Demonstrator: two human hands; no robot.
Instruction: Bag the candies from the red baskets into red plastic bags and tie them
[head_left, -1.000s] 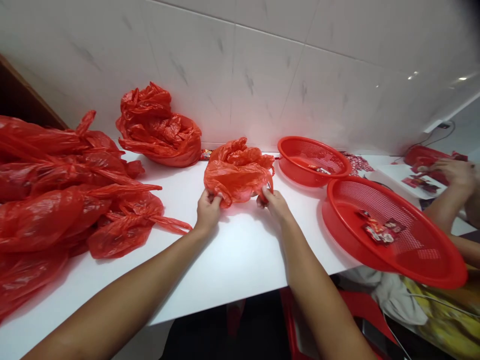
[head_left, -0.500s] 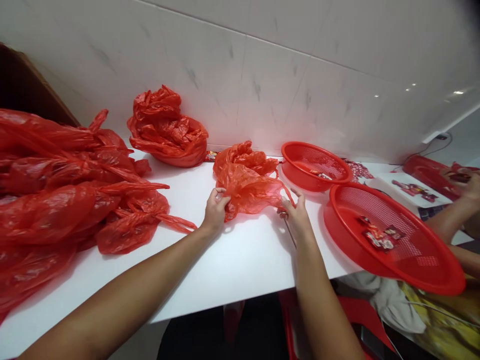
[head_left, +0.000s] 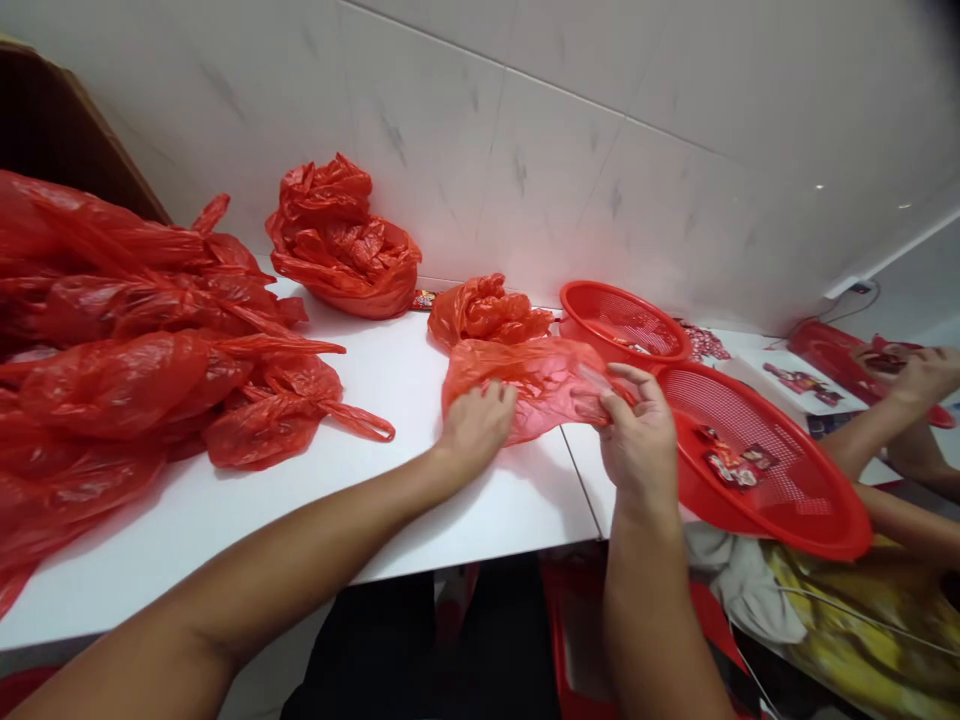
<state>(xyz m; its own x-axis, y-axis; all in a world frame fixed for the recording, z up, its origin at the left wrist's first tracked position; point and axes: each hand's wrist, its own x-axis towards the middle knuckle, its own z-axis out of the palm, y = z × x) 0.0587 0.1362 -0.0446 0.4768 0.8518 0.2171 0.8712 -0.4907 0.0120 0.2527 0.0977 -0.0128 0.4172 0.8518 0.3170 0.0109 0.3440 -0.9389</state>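
A thin red plastic bag [head_left: 544, 375] is stretched between my two hands above the white table. My left hand [head_left: 478, 425] is closed on its near left side, with the fingers curled over the plastic and the tips partly hidden. At the bag's right end my right hand [head_left: 639, 425] pinches the gathered edge between thumb and fingers. Just behind lies a crumpled heap of red plastic bags [head_left: 487, 308]. Closest on the right is a large red plastic basket [head_left: 765, 400] with several small printed packets [head_left: 739, 462] inside.
Filled, knotted red bags [head_left: 142, 370] cover the table's left side. A bulky red bag [head_left: 345, 245] leans by the wall. A smaller red basket [head_left: 622, 305] stands behind the large one. At far right, a co-worker's hands [head_left: 926, 375] are near a white tray [head_left: 795, 390].
The bag has been pulled away from the heap, spread wider and raised. My left hand has moved right onto it; my right hand has shifted right and up. The view has shifted slightly.
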